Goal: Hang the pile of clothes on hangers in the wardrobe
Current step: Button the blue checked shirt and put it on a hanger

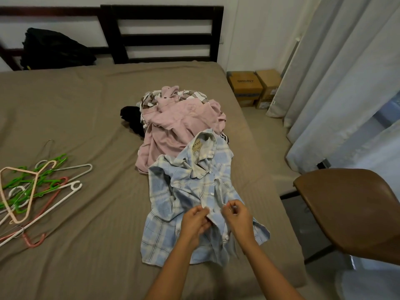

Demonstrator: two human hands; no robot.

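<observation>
1. The task looks barely begun: no garment is on a hanger, and the wardrobe is out of view.
2. A blue checked shirt (164, 191) lies spread near the front edge of the bed (86, 105), its collar overlapping the pile of clothes (173, 126) behind it.
3. The left hand (194, 221) pinches one front edge of the shirt with curled fingers. The right hand (237, 219) pinches the other edge just beside it, probably working a button.
4. The hangers (36, 187) lie tangled on the bed, well apart to the left, untouched.
5. A black bag (54, 48) sits by the headboard (162, 35). Two cardboard boxes (253, 87) stand near pale curtains (346, 83), and a brown chair (350, 208) is on the right.
</observation>
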